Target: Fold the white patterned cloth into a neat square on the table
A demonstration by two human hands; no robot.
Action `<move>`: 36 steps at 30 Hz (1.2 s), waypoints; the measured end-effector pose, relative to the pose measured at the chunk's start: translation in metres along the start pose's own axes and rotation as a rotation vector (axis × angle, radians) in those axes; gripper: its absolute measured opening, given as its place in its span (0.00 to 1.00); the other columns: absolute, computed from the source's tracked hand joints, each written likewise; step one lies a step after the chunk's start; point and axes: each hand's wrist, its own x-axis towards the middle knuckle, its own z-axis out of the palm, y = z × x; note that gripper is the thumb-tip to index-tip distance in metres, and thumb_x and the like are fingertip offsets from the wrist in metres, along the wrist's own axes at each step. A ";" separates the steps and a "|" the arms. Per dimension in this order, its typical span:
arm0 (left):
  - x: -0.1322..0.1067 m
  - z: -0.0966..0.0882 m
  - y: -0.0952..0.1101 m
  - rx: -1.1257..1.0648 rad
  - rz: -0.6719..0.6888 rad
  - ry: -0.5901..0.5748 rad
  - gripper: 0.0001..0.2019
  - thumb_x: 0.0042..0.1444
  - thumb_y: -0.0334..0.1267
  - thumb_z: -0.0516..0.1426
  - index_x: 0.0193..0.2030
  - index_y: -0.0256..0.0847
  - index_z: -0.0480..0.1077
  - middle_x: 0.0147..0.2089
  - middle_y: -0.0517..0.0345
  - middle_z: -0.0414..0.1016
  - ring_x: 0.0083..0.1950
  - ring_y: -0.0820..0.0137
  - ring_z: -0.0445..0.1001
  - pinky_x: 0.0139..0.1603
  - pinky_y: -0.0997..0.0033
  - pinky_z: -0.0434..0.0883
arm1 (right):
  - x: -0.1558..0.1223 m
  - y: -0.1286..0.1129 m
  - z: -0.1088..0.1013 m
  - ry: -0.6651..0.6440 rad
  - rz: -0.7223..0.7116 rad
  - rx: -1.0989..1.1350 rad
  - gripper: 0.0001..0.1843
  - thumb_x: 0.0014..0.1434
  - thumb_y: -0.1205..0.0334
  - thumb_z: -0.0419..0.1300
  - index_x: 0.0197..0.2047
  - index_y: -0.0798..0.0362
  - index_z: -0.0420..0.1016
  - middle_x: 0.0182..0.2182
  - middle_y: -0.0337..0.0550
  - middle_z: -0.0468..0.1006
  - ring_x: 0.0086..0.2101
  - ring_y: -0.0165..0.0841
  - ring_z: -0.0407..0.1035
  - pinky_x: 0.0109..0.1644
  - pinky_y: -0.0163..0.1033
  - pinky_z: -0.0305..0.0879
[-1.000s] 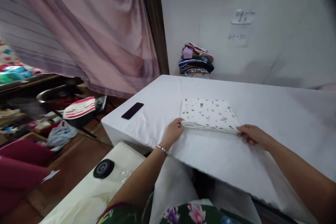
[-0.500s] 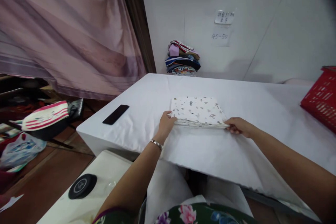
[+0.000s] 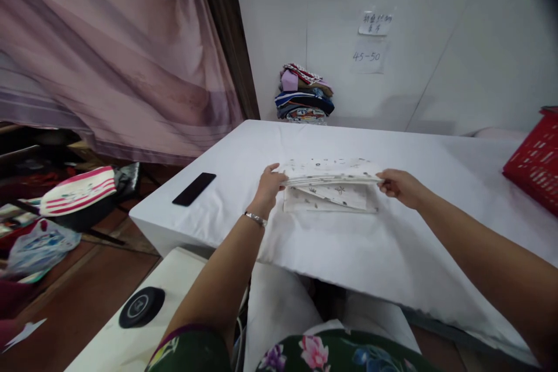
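Observation:
A white printed cloth [image 3: 331, 180], folded in several layers, lies on the white-covered table [image 3: 340, 250] in front of me. My left hand [image 3: 272, 186] pinches the near left corner of its upper layers, and my right hand [image 3: 399, 186] pinches the near right corner. Between the hands the near edge is raised off the table. Under it a lower layer shows, with a slanted flap inside. The cloth's far part is mostly hidden behind the lifted edge.
A black phone [image 3: 194, 189] lies on the table at the left. Folded clothes [image 3: 304, 96] are stacked by the wall, and a red basket [image 3: 536, 163] stands at the right. A black round object [image 3: 142, 307] rests on a white surface [image 3: 183, 273] at lower left.
Both hands have moved up and away from me, lifting the near edge of the cloth's upper layers. The lower layer and inner flap have come into view.

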 end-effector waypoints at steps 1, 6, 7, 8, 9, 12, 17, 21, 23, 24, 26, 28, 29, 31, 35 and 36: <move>0.000 -0.001 -0.006 0.055 -0.039 0.015 0.28 0.41 0.26 0.56 0.52 0.40 0.64 0.35 0.57 0.68 0.31 0.75 0.67 0.29 0.78 0.63 | -0.001 0.005 0.003 0.022 0.067 -0.038 0.07 0.50 0.63 0.60 0.25 0.55 0.66 0.18 0.39 0.70 0.17 0.22 0.60 0.14 0.27 0.48; -0.007 -0.010 -0.044 0.128 -0.210 -0.013 0.27 0.40 0.26 0.57 0.51 0.36 0.64 0.36 0.52 0.69 0.30 0.73 0.67 0.25 0.77 0.63 | -0.007 0.033 0.012 0.009 0.264 -0.117 0.07 0.50 0.64 0.61 0.26 0.58 0.68 0.18 0.41 0.72 0.15 0.23 0.61 0.13 0.28 0.50; -0.007 -0.011 -0.048 0.127 -0.212 -0.016 0.27 0.40 0.27 0.57 0.52 0.36 0.64 0.37 0.52 0.70 0.31 0.73 0.67 0.26 0.77 0.63 | -0.008 0.034 0.012 -0.003 0.275 -0.113 0.06 0.51 0.64 0.61 0.27 0.58 0.69 0.19 0.41 0.72 0.16 0.23 0.61 0.13 0.28 0.51; -0.007 -0.012 -0.050 0.126 -0.213 -0.017 0.27 0.40 0.27 0.57 0.52 0.37 0.63 0.38 0.52 0.70 0.31 0.73 0.68 0.26 0.77 0.63 | -0.008 0.033 0.012 -0.018 0.282 -0.106 0.06 0.52 0.64 0.60 0.28 0.58 0.69 0.19 0.41 0.72 0.16 0.23 0.61 0.13 0.28 0.51; -0.007 -0.013 -0.050 0.128 -0.215 -0.017 0.27 0.41 0.28 0.57 0.52 0.37 0.63 0.38 0.52 0.70 0.32 0.73 0.68 0.26 0.78 0.63 | -0.008 0.031 0.012 -0.034 0.284 -0.092 0.06 0.53 0.64 0.60 0.28 0.59 0.70 0.19 0.41 0.72 0.16 0.23 0.62 0.13 0.27 0.52; -0.005 -0.013 -0.047 0.139 -0.224 -0.023 0.27 0.41 0.28 0.57 0.52 0.37 0.63 0.40 0.51 0.70 0.33 0.73 0.68 0.25 0.78 0.63 | -0.007 0.022 0.011 -0.085 0.299 -0.036 0.06 0.55 0.64 0.58 0.31 0.59 0.71 0.21 0.42 0.74 0.17 0.23 0.64 0.14 0.26 0.56; -0.004 -0.014 -0.045 0.155 -0.220 -0.020 0.28 0.41 0.29 0.58 0.54 0.37 0.62 0.41 0.50 0.70 0.33 0.73 0.68 0.25 0.78 0.64 | -0.008 0.018 0.009 -0.148 0.433 -0.129 0.07 0.54 0.63 0.60 0.33 0.59 0.71 0.27 0.47 0.78 0.21 0.26 0.70 0.16 0.26 0.60; -0.005 -0.015 -0.045 0.173 -0.213 -0.017 0.29 0.41 0.29 0.59 0.54 0.36 0.62 0.41 0.49 0.70 0.31 0.74 0.68 0.25 0.78 0.64 | -0.010 0.013 0.007 -0.138 0.417 -0.240 0.08 0.50 0.62 0.64 0.32 0.57 0.71 0.27 0.44 0.77 0.24 0.27 0.72 0.16 0.25 0.58; -0.005 -0.015 -0.045 0.183 -0.211 -0.017 0.28 0.41 0.29 0.58 0.54 0.36 0.62 0.41 0.49 0.70 0.31 0.74 0.67 0.25 0.77 0.64 | -0.011 0.007 0.010 -0.132 0.390 -0.305 0.09 0.48 0.62 0.65 0.31 0.57 0.72 0.27 0.43 0.76 0.25 0.27 0.71 0.17 0.25 0.58; -0.005 -0.015 -0.045 0.187 -0.209 -0.018 0.28 0.42 0.30 0.58 0.54 0.36 0.62 0.41 0.49 0.70 0.30 0.74 0.67 0.25 0.77 0.64 | -0.011 0.004 0.012 -0.129 0.380 -0.339 0.10 0.47 0.61 0.66 0.31 0.57 0.72 0.27 0.42 0.75 0.25 0.27 0.71 0.18 0.26 0.59; -0.006 -0.014 -0.045 0.191 -0.204 -0.023 0.28 0.42 0.30 0.57 0.55 0.35 0.62 0.40 0.50 0.70 0.29 0.74 0.66 0.24 0.77 0.63 | -0.012 -0.001 0.016 -0.122 0.359 -0.391 0.11 0.46 0.60 0.67 0.30 0.56 0.72 0.27 0.42 0.75 0.27 0.28 0.71 0.20 0.27 0.61; -0.007 -0.014 -0.045 0.191 -0.199 -0.030 0.28 0.42 0.30 0.57 0.55 0.35 0.61 0.39 0.50 0.70 0.29 0.74 0.66 0.24 0.77 0.63 | -0.012 -0.004 0.018 -0.117 0.358 -0.417 0.11 0.44 0.60 0.68 0.29 0.56 0.72 0.27 0.43 0.75 0.28 0.29 0.72 0.21 0.28 0.62; -0.007 -0.014 -0.045 0.190 -0.196 -0.032 0.28 0.42 0.30 0.57 0.55 0.35 0.61 0.39 0.50 0.70 0.29 0.74 0.66 0.24 0.77 0.63 | -0.011 -0.005 0.018 -0.121 0.365 -0.413 0.11 0.44 0.60 0.68 0.29 0.56 0.72 0.27 0.43 0.76 0.28 0.30 0.72 0.21 0.28 0.62; -0.007 -0.014 -0.046 0.185 -0.193 -0.037 0.29 0.42 0.30 0.57 0.55 0.35 0.61 0.39 0.50 0.69 0.29 0.74 0.66 0.24 0.77 0.63 | -0.009 -0.004 0.017 -0.136 0.393 -0.379 0.11 0.44 0.59 0.68 0.30 0.55 0.73 0.27 0.43 0.76 0.28 0.30 0.73 0.20 0.27 0.60; -0.006 -0.014 -0.047 0.164 -0.190 -0.050 0.29 0.42 0.30 0.57 0.55 0.34 0.61 0.40 0.49 0.69 0.29 0.74 0.66 0.23 0.77 0.63 | -0.005 0.004 0.012 -0.195 0.456 -0.250 0.12 0.45 0.58 0.67 0.31 0.56 0.73 0.27 0.43 0.77 0.27 0.28 0.72 0.16 0.25 0.56; -0.006 -0.015 -0.048 0.158 -0.190 -0.053 0.29 0.42 0.30 0.57 0.55 0.34 0.61 0.40 0.49 0.69 0.29 0.74 0.66 0.23 0.77 0.63 | -0.005 0.006 0.012 -0.200 0.464 -0.227 0.12 0.46 0.58 0.67 0.31 0.56 0.72 0.27 0.43 0.77 0.26 0.27 0.72 0.15 0.24 0.55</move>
